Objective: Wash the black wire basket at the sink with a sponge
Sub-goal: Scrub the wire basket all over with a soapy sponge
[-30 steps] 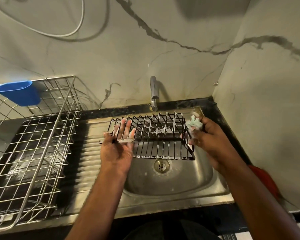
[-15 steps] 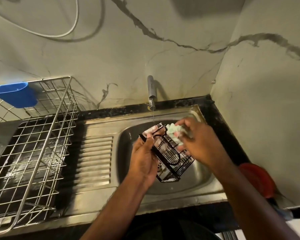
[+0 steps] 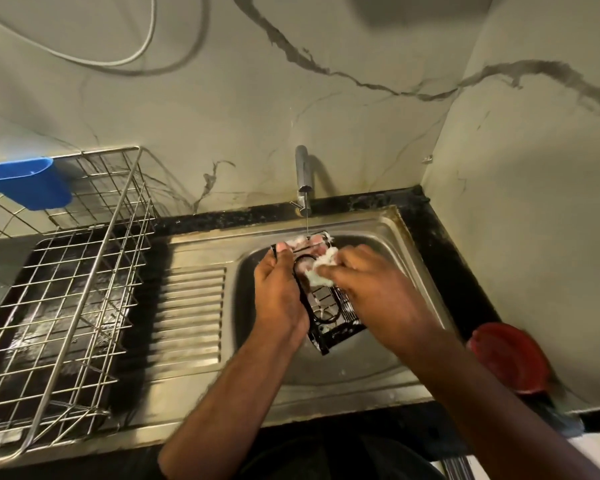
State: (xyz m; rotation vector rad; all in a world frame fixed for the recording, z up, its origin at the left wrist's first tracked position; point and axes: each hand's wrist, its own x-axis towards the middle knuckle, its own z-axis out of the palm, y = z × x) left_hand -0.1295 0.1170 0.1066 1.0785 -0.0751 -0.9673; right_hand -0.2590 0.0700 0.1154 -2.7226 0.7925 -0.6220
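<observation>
Fingers of right hand (image 3: 368, 289) gripping sponge (image 3: 323, 271) — now lower on black wire basket (image 3: 329, 317), left hand (image 3: 279, 292) still gripping it

The black wire basket (image 3: 329, 317) hangs tilted on end over the steel sink (image 3: 395, 244), a pale, soapy sponge (image 3: 321, 271) pressed against its upper wires.

Your two forearms come into view bare from the lower edge, with no sleeves, cuffs or gloves on them. Your left hand (image 3: 280, 292) and your right hand (image 3: 371, 289) are bare too; no rings, watch or bands show on the wrists or fingers. White suds cling to your fingertips (image 3: 286, 245). Between your arms, low down, a dark garment shows, too dim to make out.
</observation>
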